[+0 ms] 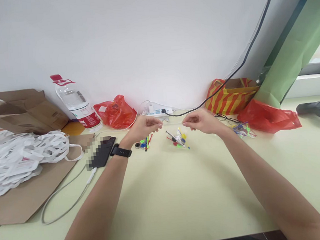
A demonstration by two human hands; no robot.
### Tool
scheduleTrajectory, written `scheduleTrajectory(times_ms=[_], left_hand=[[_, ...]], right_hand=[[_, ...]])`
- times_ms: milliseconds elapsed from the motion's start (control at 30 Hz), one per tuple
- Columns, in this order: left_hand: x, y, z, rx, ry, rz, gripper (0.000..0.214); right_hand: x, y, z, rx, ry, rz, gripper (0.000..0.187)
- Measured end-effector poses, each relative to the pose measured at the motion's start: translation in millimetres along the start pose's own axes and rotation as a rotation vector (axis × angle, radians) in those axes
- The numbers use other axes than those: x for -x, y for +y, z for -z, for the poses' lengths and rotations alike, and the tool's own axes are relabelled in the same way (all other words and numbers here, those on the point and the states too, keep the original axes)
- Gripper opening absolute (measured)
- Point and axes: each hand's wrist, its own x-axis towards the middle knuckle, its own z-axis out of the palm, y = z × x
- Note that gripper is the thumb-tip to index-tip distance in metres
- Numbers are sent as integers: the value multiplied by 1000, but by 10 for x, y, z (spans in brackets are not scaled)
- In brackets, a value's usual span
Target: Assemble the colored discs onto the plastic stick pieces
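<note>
Both hands are raised above the pale green table [167, 194], facing each other. My left hand [145, 128], with a black watch on its wrist, is closed in a pinch. My right hand [201, 121] is pinched too. A very thin clear strand [172, 123] seems to stretch between the two pinches. Below the hands lie small coloured plastic parts: one cluster [144, 142] under the left hand, another cluster [178, 138] between the hands.
A black phone [103, 152] with a white cable lies at left beside cardboard and a pile of white straps [22, 156]. A water bottle [76, 103], red bags [118, 112], a power strip [157, 112], a striped bag [231, 96] and glasses [228, 119] line the wall.
</note>
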Motion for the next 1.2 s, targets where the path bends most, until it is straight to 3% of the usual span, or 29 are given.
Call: scheduleTrajectory(times_ms=[133, 200, 267, 367, 433, 533, 633, 800, 900, 967, 1067, 1200], left_hand=[[103, -218, 326, -310, 83, 152, 44], [174, -336, 438, -468, 50, 273, 52], [225, -434, 446, -537, -20, 438, 67], [239, -519, 268, -644, -132, 608, 76], [220, -533, 70, -722, -132, 554, 70], [196, -498, -266, -744, -92, 459, 63], [206, -404, -602, -750, -49, 338, 47], [351, -196, -1024, -657, 14, 78, 39], [528, -111, -1106, -557, 5, 28, 38], [663, -82, -1091, -476, -1, -23, 36], [851, -72, -1025, -320, -12, -92, 38], [1007, -83, -957, -132, -15, -46, 40]], right_hand=[[125, 102, 432, 284, 225, -47, 13], [200, 168, 644, 494, 319, -85, 10], [260, 247, 778, 742, 356, -178, 13], [295, 385, 798, 940, 273, -294, 10], [273, 469, 724, 924, 161, -344, 6], [179, 556, 544, 835, 29, -360, 17], [67, 590, 260, 706, -40, -237, 16], [77, 582, -481, 377, -63, 17, 32], [247, 586, -845, 345, -134, 97, 34], [391, 604, -966, 359, -99, 113, 36], [575, 635, -1000, 278, -34, 144, 32], [719, 616, -934, 161, -11, 142, 31]])
